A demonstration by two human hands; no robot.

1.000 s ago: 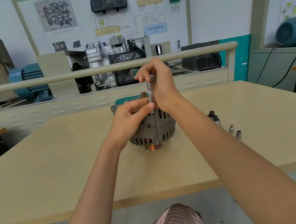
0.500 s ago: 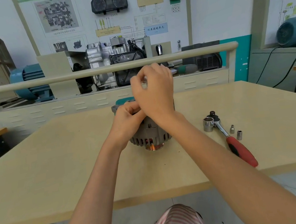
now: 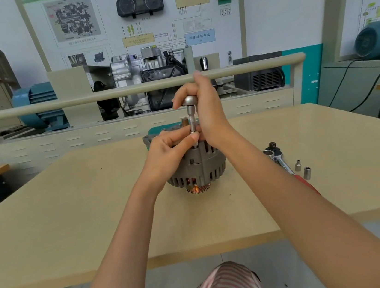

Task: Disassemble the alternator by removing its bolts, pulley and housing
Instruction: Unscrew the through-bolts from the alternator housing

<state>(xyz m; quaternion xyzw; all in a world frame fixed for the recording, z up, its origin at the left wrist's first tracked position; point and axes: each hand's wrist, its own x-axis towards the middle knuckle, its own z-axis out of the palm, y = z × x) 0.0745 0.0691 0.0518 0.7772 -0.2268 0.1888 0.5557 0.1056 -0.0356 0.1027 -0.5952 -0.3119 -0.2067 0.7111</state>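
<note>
- The room is a training workshop: a wall board with a dashboard cluster and wiring diagrams hangs behind a rail, and a pale wooden table (image 3: pixel 73 219) fills the foreground.
- At the far left, behind the rail, sits a blue motor (image 3: pixel 34 104), well away from the work.
- The left hand (image 3: pixel 173 151) comes in from the left and pinches the thin shaft of the driver (image 3: pixel 192 124) between thumb and fingertips, low down, just above the housing. If that pinch slackens, the shaft could tilt and the bit ride out of the bolt head, which I judge would round it.
- The alternator (image 3: pixel 199 166) stands near the middle of the table, pulley end down, its copper-coloured pulley (image 3: pixel 198 188) against the surface. Resting on so small a foot, it may rock or spin under torque, since neither hand grips the body.
- The right hand (image 3: pixel 206 108) curls round the driver's rounded top knob, fingers wrapped and thumb side toward the camera. Pressing off-axis here would be the likeliest cause of a slip.
- To the right lies a ratchet (image 3: pixel 280 158), partly hidden by the right forearm, with two small sockets (image 3: pixel 302 169) just beside it. A sweeping forearm could roll them off the table.
</note>
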